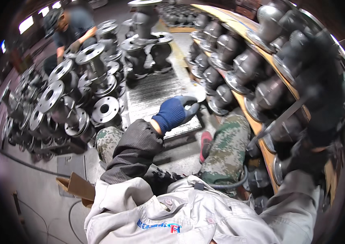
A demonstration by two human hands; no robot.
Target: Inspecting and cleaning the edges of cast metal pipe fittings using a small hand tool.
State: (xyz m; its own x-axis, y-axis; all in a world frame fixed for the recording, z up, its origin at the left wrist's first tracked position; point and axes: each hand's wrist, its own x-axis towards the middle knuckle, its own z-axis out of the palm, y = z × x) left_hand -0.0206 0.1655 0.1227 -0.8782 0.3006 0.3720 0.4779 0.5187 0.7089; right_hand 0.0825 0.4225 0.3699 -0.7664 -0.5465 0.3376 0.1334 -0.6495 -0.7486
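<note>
My left hand (178,113), in a blue knit glove with grey-coated fingers, is over the right side of a ridged metal work plate (152,91). Its thumb and fingers curl toward each other, and I cannot make out what, if anything, they pinch. Just beyond the fingertips shows a pale round disc-like piece (196,93). My right hand (323,128), dark-gloved and smeared by motion, is raised at the far right in front of the shelves. A grey bar-shaped thing (280,118) slants down-left from near it; whether the hand grips it cannot be told.
Flanged metal valve bodies (54,97) crowd the left, and more (144,44) stand stacked behind the plate. Wooden shelves (257,122) of dark castings line the right. A co-worker (72,32) bends over parts at back left. A cardboard box (77,188), cables and a grey hose (231,185) lie low.
</note>
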